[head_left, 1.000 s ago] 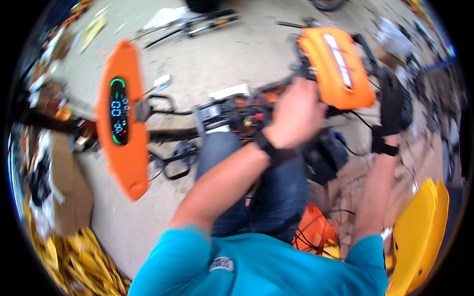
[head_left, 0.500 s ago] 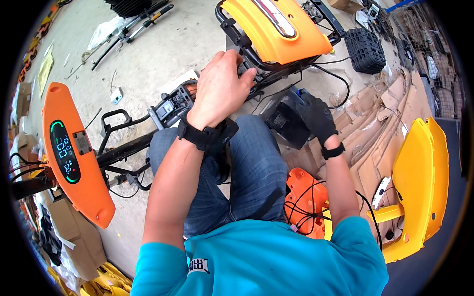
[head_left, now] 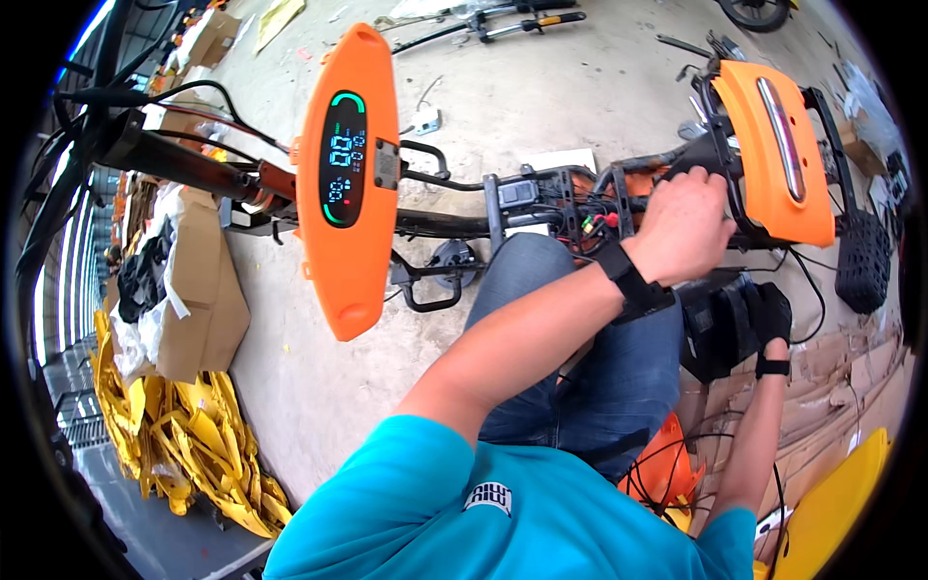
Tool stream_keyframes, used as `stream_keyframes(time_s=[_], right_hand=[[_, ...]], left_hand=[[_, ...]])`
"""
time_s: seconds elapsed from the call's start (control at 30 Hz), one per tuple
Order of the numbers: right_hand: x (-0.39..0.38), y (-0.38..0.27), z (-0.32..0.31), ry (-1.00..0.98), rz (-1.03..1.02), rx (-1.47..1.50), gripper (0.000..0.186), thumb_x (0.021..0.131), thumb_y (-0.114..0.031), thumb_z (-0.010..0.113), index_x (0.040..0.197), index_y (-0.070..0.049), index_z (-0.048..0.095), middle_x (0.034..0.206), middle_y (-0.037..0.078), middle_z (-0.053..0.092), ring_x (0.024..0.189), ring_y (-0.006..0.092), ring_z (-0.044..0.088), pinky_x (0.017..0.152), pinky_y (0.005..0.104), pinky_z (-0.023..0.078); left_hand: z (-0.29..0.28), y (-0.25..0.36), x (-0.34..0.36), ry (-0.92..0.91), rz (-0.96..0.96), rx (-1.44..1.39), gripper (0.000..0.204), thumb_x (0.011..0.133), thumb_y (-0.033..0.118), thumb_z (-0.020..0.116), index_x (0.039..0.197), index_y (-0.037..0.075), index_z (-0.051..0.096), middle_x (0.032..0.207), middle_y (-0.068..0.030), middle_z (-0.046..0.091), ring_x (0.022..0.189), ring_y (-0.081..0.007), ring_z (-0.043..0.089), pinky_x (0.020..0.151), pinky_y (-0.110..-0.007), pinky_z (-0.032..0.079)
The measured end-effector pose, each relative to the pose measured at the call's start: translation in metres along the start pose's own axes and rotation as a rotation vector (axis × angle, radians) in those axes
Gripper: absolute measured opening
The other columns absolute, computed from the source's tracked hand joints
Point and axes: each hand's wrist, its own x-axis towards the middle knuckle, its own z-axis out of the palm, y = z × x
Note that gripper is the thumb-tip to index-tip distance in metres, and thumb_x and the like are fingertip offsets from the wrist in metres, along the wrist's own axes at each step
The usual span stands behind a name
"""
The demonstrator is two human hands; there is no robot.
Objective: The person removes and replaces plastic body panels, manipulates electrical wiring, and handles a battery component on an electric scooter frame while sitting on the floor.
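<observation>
My bare left hand (head_left: 681, 222) reaches over the open frame (head_left: 623, 190), fingers curled at a dark part beside the orange rear panel (head_left: 778, 155); exactly what they hold is hidden. My gloved right hand (head_left: 771, 314) grips a black box (head_left: 715, 329) lower down, right of my knees. The frame carries exposed wiring and small coloured connectors (head_left: 604, 220). Its orange front panel (head_left: 343, 280), with a lit display, stands to the left of my legs, below the dark steering tube and cables.
Yellow panels (head_left: 193, 445) and a cardboard box (head_left: 198, 319) lie left; another yellow panel (head_left: 836, 503), flattened cardboard (head_left: 831, 387) and orange parts (head_left: 677, 464) lie right. A black perforated part (head_left: 860, 266) hangs beside the rear. Metal tubes (head_left: 512, 24) lie on the concrete floor (head_left: 493, 97) beyond.
My view has swung, so the vehicle shifts across it. My right hand has come down from beside the orange rear panel to the black box; my left hand stays near that panel.
</observation>
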Motion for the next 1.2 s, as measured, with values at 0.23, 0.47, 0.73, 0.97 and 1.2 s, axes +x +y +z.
stream_keyframes(time_s=[0.23, 0.47, 0.73, 0.97, 1.2], right_hand=[[0.0, 0.005, 0.007, 0.028, -0.029, 0.068, 0.03, 0.089, -0.029, 0.052, 0.093, 0.0, 0.059, 0.093, 0.022, 0.061, 0.09, 0.0404, 0.057, 0.077, 0.0457, 0.044], [-0.006, 0.014, 0.019, 0.164, -0.308, -0.137, 0.029, 0.09, -0.019, 0.05, 0.109, 0.002, 0.055, 0.106, 0.021, 0.058, 0.095, 0.039, 0.055, 0.084, 0.043, 0.045], [0.004, 0.016, 0.021, 0.06, -0.173, -0.125, 0.029, 0.092, -0.024, 0.048, 0.097, 0.002, 0.059, 0.096, 0.023, 0.06, 0.091, 0.0401, 0.056, 0.077, 0.0455, 0.045], [0.011, 0.026, 0.02, 0.048, -0.431, -0.341, 0.019, 0.088, -0.023, 0.052, 0.088, -0.007, 0.061, 0.078, 0.016, 0.06, 0.071, 0.034, 0.06, 0.062, 0.0465, 0.046], [-0.011, 0.005, -0.006, 0.348, -0.023, 0.258, 0.024, 0.092, -0.023, 0.05, 0.104, -0.005, 0.06, 0.1, 0.018, 0.061, 0.094, 0.0356, 0.056, 0.082, 0.0419, 0.043]], left_hand=[[0.009, 0.006, 0.006, -0.013, 0.053, -0.008, 0.027, 0.074, 0.014, 0.069, 0.088, -0.006, 0.056, 0.085, -0.0209, 0.057, 0.082, -0.0365, 0.058, 0.074, -0.043, 0.047], [0.012, 0.006, 0.004, -0.03, 0.06, 0.015, 0.027, 0.075, 0.015, 0.069, 0.087, -0.005, 0.057, 0.085, -0.0202, 0.057, 0.084, -0.0358, 0.057, 0.073, -0.043, 0.046], [0.014, 0.004, 0.001, -0.039, 0.078, 0.014, 0.026, 0.075, 0.015, 0.068, 0.087, -0.004, 0.057, 0.086, -0.0201, 0.058, 0.085, -0.0355, 0.058, 0.073, -0.044, 0.045], [0.021, 0.005, 0.003, -0.221, 0.101, 0.197, 0.03, 0.075, 0.023, 0.068, 0.087, -0.003, 0.059, 0.086, -0.0215, 0.061, 0.081, -0.0367, 0.062, 0.072, -0.043, 0.051], [0.008, 0.001, 0.014, -0.096, -0.035, 0.062, 0.026, 0.081, 0.019, 0.066, 0.094, -0.004, 0.061, 0.083, -0.0192, 0.064, 0.081, -0.0323, 0.064, 0.071, -0.039, 0.049]])
